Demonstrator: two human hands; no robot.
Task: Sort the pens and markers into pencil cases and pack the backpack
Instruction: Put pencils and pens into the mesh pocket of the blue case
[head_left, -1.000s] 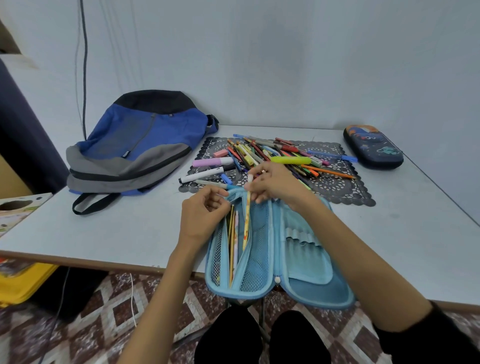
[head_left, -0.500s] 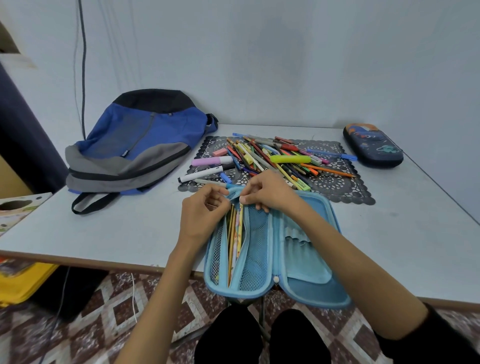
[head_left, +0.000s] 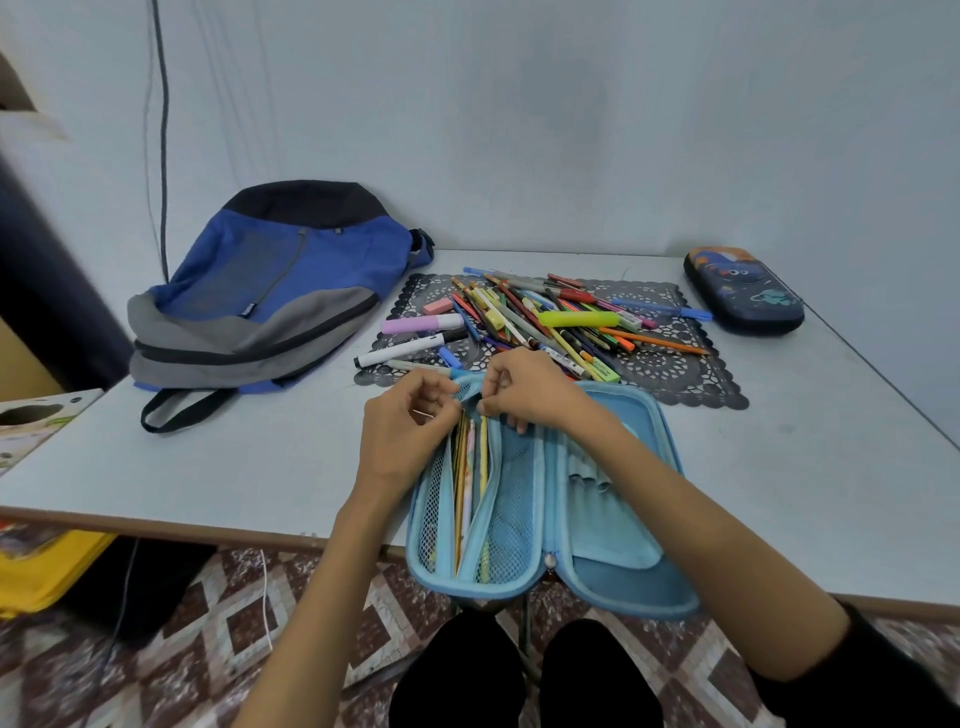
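Observation:
A light blue pencil case (head_left: 613, 525) lies open at the table's near edge, overhanging it. Several pencils (head_left: 470, 478) sit in its left mesh pocket. My left hand (head_left: 405, 431) pinches the pocket's left edge at the far end. My right hand (head_left: 524, 389) grips the top of the mesh flap beside it. A pile of pens and markers (head_left: 540, 322) lies on a dark lace mat (head_left: 670, 364) just beyond. A blue and grey backpack (head_left: 270, 296) lies flat at the far left. A dark blue pencil case (head_left: 743, 291) rests shut at the far right.
A white table (head_left: 218, 467) carries everything, set against a pale wall. A cable (head_left: 161, 130) hangs down the wall behind the backpack. A yellow box (head_left: 41, 571) stands on the tiled floor at the left. My knees (head_left: 519, 675) are under the near edge.
The yellow pencil my right hand held upright has slid down into the mesh pocket. Both hands have come together at the pocket's far end.

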